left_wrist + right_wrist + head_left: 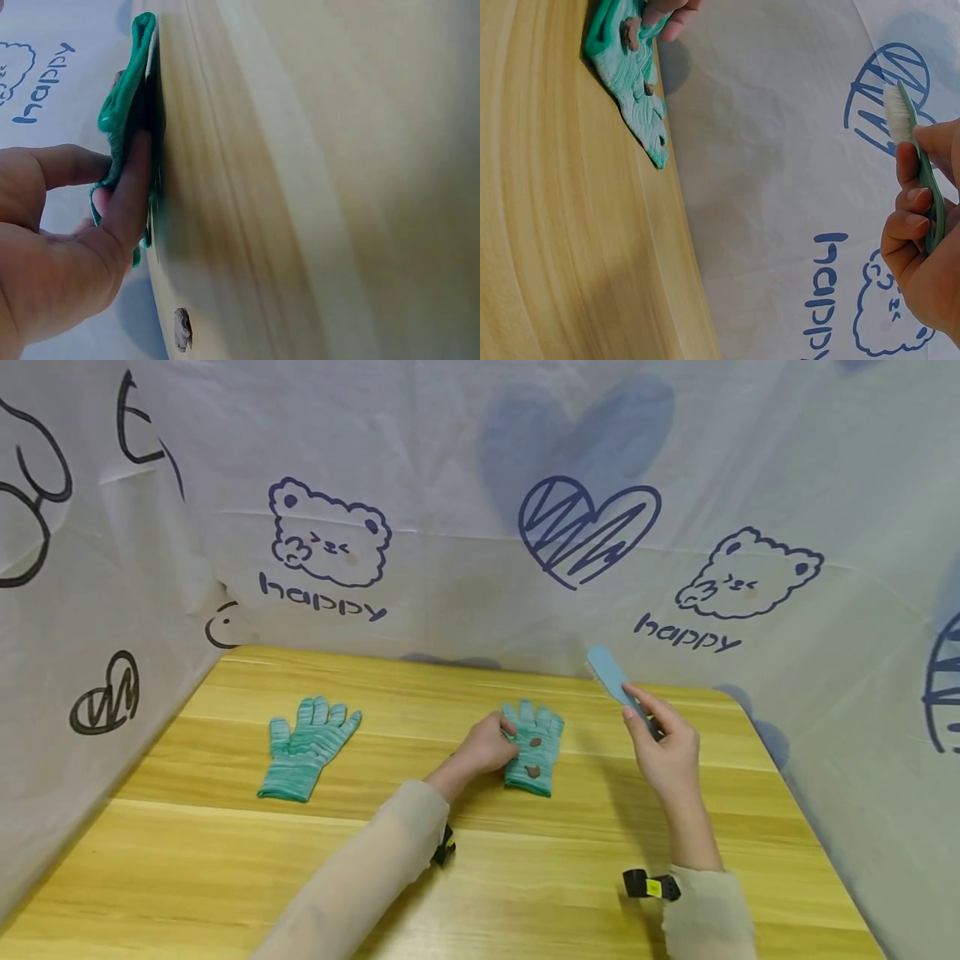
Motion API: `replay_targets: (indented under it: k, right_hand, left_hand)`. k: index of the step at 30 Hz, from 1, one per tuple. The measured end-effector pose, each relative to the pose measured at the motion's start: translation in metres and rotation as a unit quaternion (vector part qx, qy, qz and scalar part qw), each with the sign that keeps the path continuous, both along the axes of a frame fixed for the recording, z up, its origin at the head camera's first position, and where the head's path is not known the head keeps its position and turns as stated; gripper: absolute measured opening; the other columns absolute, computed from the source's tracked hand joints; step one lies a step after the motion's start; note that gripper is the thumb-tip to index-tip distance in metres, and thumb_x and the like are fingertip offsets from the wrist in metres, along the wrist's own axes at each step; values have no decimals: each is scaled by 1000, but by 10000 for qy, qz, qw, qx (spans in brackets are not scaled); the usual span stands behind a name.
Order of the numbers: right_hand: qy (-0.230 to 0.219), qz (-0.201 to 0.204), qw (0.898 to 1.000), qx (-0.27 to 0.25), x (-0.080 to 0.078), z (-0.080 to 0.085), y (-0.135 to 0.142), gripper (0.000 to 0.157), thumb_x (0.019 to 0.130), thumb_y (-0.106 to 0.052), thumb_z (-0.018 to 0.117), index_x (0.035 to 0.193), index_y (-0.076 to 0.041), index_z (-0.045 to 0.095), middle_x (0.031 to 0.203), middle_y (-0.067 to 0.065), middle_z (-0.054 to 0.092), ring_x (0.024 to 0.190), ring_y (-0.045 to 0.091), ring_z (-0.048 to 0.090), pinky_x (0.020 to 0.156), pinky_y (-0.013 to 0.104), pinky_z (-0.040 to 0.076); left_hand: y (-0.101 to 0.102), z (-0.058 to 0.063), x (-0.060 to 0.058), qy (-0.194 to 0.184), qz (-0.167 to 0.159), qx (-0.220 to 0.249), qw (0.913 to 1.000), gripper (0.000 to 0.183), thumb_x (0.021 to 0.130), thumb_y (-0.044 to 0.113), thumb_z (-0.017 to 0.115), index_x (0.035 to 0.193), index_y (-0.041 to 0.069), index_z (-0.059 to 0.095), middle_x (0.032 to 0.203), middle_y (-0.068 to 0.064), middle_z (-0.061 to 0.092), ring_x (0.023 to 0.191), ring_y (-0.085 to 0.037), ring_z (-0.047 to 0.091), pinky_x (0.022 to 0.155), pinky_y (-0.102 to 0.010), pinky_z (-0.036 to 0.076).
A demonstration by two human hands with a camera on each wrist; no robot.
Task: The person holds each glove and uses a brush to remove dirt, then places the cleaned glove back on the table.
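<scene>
A green-and-white knit glove with two brown lumps on it lies on the wooden table. My left hand pinches this glove at its left edge; in the left wrist view, thumb and fingers are on either side of the fabric. Raised to the right, my right hand grips a small blue brush by its handle. White bristles show in the right wrist view, pointing toward the glove side and apart from it. A matching glove lies flat at the left.
The wooden table reaches back to a white cloth printed with bears and hearts, which also hangs at both sides. A loose brown lump sits on the tabletop near my left hand.
</scene>
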State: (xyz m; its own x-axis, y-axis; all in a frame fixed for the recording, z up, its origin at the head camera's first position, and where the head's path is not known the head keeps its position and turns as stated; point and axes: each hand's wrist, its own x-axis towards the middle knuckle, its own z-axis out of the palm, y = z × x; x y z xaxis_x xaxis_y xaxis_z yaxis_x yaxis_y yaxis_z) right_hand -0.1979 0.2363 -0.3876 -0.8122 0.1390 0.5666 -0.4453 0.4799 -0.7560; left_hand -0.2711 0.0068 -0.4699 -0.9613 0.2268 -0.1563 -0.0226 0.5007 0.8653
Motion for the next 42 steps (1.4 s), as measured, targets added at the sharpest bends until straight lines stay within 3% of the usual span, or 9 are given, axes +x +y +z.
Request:
replay_targets:
  k: [7,11,15,20,23,29,37,42]
  right_hand:
    - [-18,-13,10000,13,0,0,0,29,97,6,66,125,7,71,88,9,60,64,3,44,55,13,36]
    - [16,6,10000,24,0,0,0,29,97,7,66,125,8,71,88,9,61,65,4,45,55,13,37]
    - [64,42,10000,40,-1,-1,-1,29,96,7,66,125,9,71,88,10,60,64,4,44,55,12,36]
    - [61,35,10000,55,-1,-1,-1,28,97,7,66,125,8,71,87,10,61,64,4,44,55,13,36]
    - [38,32,10000,59,-1,-1,-1,29,97,6,66,125,8,71,88,11,61,64,5,44,55,13,36]
    - [17,52,10000,41,-1,-1,-1,28,97,6,65,125,8,71,88,12,61,64,4,44,55,13,36]
    - [10,33,10000,58,-1,-1,-2,29,97,5,66,126,6,71,89,12,62,65,3,46,56,13,37]
    - [13,37,10000,47,0,-1,-2,29,97,6,66,125,8,71,89,12,62,65,3,46,55,12,38]
  left_hand:
    - [-1,-5,-5,-34,-122,-17,9999,39,91,0,59,130,2,68,137,-20,61,126,-32,55,103,-42,48]
    - [-2,-4,-5,-158,-175,92,9997,39,92,1,60,130,2,70,146,-20,57,139,-34,48,115,-45,40]
    - [-4,-2,-5,-301,-241,276,9989,38,94,1,58,129,3,71,148,-21,55,134,-31,49,111,-40,41]
    - [-6,-1,-5,-478,-396,463,9970,39,93,-2,55,127,4,73,154,-19,50,128,-29,50,88,-30,43]
    - [-8,-2,-6,-556,-434,548,9960,36,93,-3,59,126,3,73,155,-19,48,131,-29,49,82,-27,45]
    - [-9,-1,-4,-571,-454,621,9954,32,88,-6,70,119,3,74,148,-21,53,127,-31,52,81,-28,50]
    - [-10,1,-2,-649,-497,509,9953,45,86,-12,61,124,7,75,156,-21,47,145,-32,39,83,-28,44]
    - [-11,0,-3,-665,-487,538,9951,56,81,-16,52,125,10,77,157,-19,46,145,-27,38,84,-29,40]
